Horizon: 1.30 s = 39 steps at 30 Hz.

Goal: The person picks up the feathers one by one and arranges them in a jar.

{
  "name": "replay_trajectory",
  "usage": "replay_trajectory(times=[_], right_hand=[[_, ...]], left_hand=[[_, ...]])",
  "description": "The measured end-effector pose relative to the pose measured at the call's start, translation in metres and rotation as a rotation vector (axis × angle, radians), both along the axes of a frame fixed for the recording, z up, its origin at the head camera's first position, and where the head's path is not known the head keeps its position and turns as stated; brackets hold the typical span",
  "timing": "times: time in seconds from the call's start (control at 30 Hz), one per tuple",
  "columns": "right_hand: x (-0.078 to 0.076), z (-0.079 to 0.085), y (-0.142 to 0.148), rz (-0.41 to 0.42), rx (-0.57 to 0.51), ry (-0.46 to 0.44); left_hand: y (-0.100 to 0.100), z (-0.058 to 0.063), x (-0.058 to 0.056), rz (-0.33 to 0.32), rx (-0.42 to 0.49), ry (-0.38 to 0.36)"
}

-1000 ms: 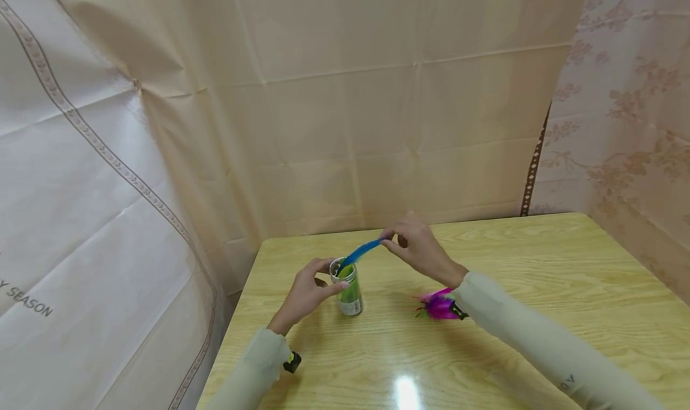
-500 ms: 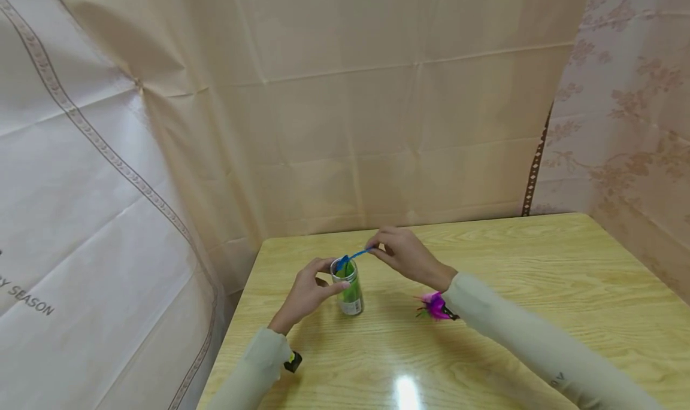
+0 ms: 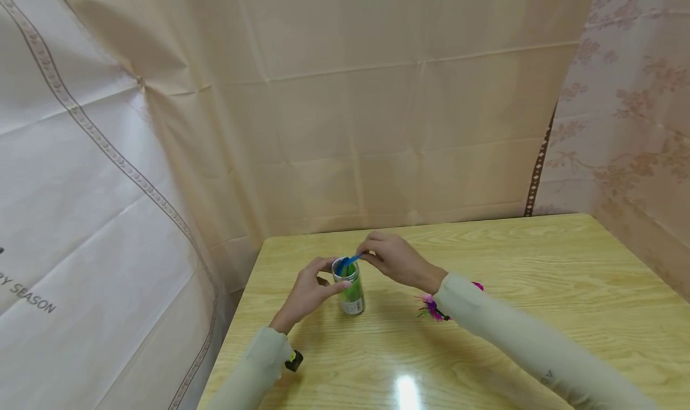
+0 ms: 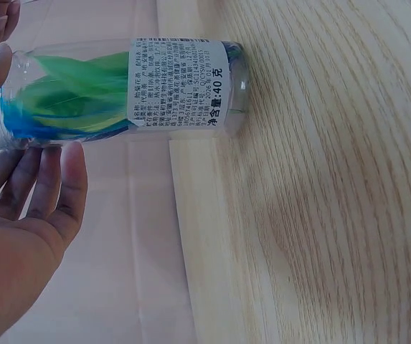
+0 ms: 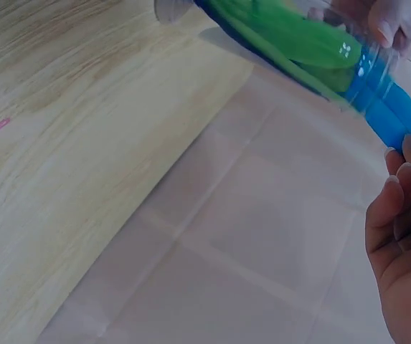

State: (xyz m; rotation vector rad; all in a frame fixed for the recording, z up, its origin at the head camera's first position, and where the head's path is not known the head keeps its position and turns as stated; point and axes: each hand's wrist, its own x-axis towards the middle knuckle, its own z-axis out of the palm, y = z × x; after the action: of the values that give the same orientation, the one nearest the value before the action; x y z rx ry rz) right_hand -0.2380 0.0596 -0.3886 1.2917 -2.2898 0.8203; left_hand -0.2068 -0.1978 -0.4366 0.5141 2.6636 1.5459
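A clear plastic jar (image 3: 353,306) with a white printed label stands upright on the table. Green feathers (image 4: 90,86) fill much of its inside, with blue ones along the side. My left hand (image 3: 308,293) grips the jar near its mouth, thumb on one side and fingers on the other. Just above the opening, my right hand (image 3: 398,260) pinches the end of a blue feather (image 5: 399,118). The rest of that feather runs down into the jar mouth and bends where it leaves the rim.
Magenta, purple and pink feathers (image 3: 429,307) lie on the wooden table (image 3: 539,266), partly hidden under the right sleeve. Beige cloth (image 3: 345,128) hangs behind the table, and white cloth (image 3: 81,218) hangs on the left.
My right hand has moved left and down toward the jar, and more of the blue feather is inside it. The left hand stays on the jar.
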Motion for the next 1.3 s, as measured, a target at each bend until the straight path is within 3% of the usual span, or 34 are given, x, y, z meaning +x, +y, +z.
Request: replay_trajectory(times=[0.4, 0.93, 1.07, 1.3], right_hand=[[0.001, -0.006, -0.022, 0.024, 0.130, -0.051], [0.004, 0.009, -0.041, 0.005, 0.344, -0.032], [0.004, 0.010, -0.039, 0.021, 0.330, -0.027], [-0.001, 0.007, -0.024, 0.014, 0.184, -0.041]], left_hand=[[-0.001, 0.000, 0.000, -0.025, -0.003, 0.007], [-0.001, 0.001, 0.001, -0.011, -0.023, 0.011], [-0.001, 0.001, 0.001, -0.016, -0.022, 0.013], [-0.001, 0.001, 0.001, -0.006, -0.020, 0.004]])
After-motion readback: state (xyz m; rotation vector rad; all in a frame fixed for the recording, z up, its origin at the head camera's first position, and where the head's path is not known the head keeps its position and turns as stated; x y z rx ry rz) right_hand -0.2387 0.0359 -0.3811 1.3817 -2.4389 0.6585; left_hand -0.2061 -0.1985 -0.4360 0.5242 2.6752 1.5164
